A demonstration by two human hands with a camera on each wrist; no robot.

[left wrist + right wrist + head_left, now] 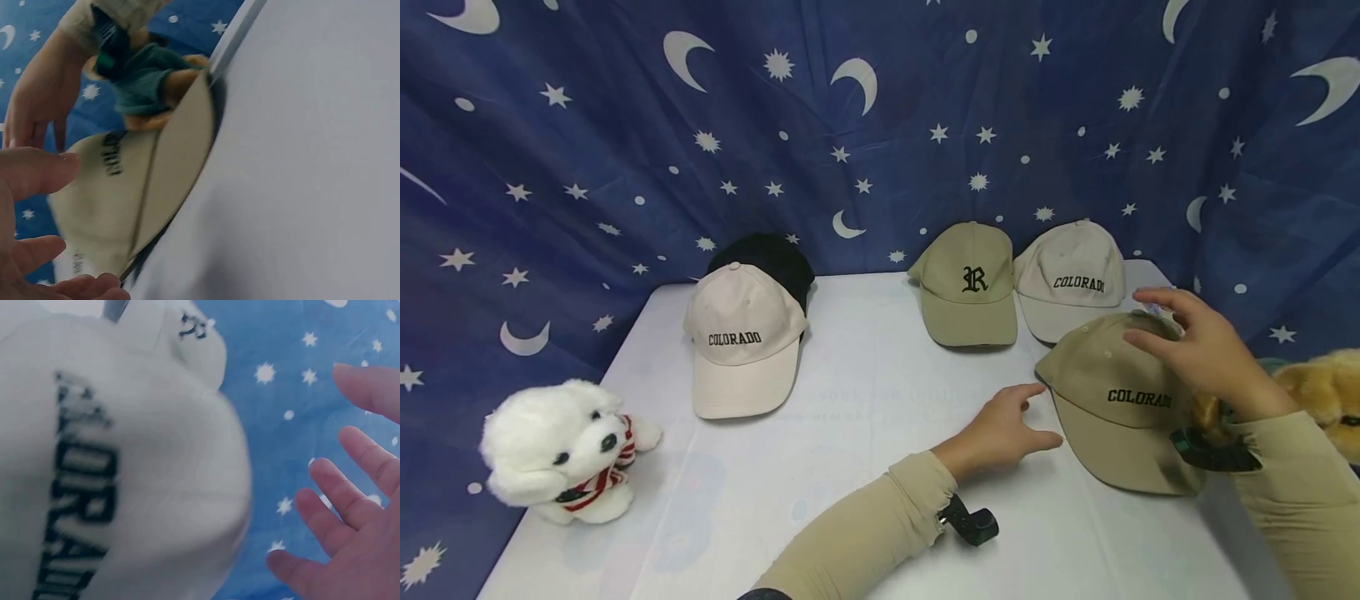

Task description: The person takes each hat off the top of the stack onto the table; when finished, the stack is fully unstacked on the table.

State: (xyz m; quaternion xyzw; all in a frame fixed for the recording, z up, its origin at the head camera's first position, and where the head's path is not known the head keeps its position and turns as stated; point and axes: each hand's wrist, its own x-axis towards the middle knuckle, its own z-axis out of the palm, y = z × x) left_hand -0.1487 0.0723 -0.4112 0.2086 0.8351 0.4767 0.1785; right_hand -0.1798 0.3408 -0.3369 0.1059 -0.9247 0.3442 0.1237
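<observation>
A khaki cap with COLORADO on its front sits at the right of the white table, its brim toward the near side. My left hand is beside the cap's left edge, fingers and thumb spread apart. Above the crown, my right hand reaches over with fingers extended and thumb apart. In the left wrist view, the left hand's fingers border the cap, with nothing gripped. The right wrist view has the right hand spread beside the blurred crown, a gap between them.
Behind stand an olive cap with an R and an off-white COLORADO cap. At left, a pale pink cap overlaps a black cap. A white plush dog sits front left; a brown plush toy is at the right edge.
</observation>
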